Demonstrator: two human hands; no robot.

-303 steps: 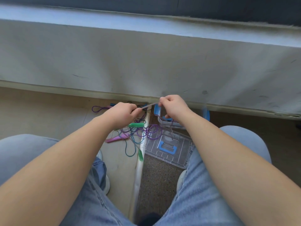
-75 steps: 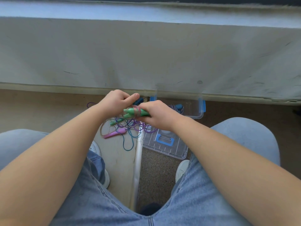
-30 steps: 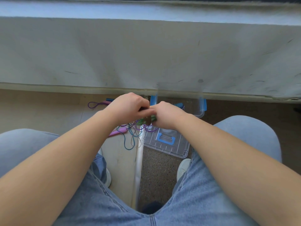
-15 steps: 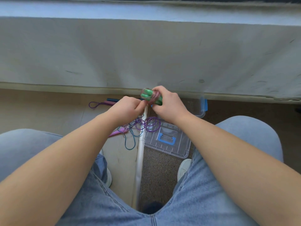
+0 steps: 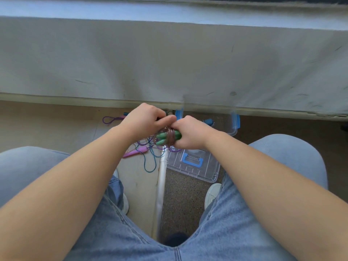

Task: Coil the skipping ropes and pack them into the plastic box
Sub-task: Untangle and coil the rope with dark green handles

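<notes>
Purple loop (image 5: pixel 109 120): lies on the pale floor, far left, apart from the tangle.
Pink handle (image 5: pixel 134 152): on the floor just under the left wrist, at the tangle's left edge.
Tangle (image 5: pixel 150 159): purple and teal cords heaped on the floor beneath both hands.
Left hand (image 5: pixel 145 121): fingers curled, grip closed on the cord at the far side of the green rope, thumb tip against the right fingers.
Green rope (image 5: pixel 166 137): two green handles side by side, cord wound round their middle, held in the air above the tangle, left of the box.
Right hand (image 5: pixel 190 134): grip wrapped round the handles' right ends.
Box (image 5: pixel 233 127): clear with blue clips, on the dark floor against the wall, a blue-handled rope (image 5: pixel 208 121) inside.
Lid (image 5: pixel 194 164): flat on the floor, near side of the box.
</notes>
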